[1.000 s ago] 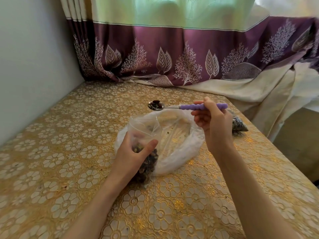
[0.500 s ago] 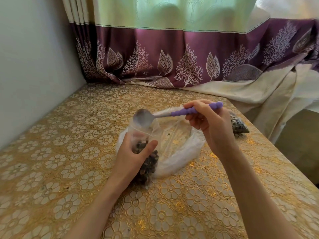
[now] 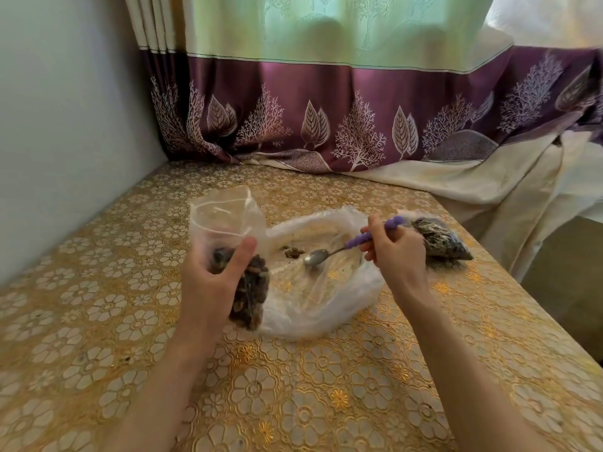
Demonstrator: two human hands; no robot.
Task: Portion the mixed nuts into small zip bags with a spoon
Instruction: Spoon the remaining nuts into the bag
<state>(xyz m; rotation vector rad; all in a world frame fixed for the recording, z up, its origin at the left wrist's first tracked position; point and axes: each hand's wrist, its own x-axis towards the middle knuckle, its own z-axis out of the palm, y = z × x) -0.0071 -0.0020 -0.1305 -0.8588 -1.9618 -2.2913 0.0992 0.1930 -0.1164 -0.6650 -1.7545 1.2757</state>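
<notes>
My left hand (image 3: 208, 282) holds a small clear zip bag (image 3: 228, 220) upright, its mouth open and its lower half packed with dark mixed nuts (image 3: 251, 295). My right hand (image 3: 396, 252) grips the purple handle of a metal spoon (image 3: 316, 257). The spoon's bowl is down inside the big crumpled white plastic bag (image 3: 326, 308), which lies open on the table. A small clump of nuts (image 3: 292, 252) sits in that bag just left of the spoon's bowl. The spoon looks empty.
A filled small bag of nuts (image 3: 440, 239) lies on the table behind my right hand. The table has a gold floral cloth (image 3: 98, 305). A grey wall (image 3: 65, 125) runs along the left, a purple curtain (image 3: 326, 109) hangs at the back, and the table's right edge (image 3: 522, 288) drops off.
The spoon tipped its nuts into the small bag, then my right hand swung it right and down into the big white bag. My left hand kept its hold on the small bag.
</notes>
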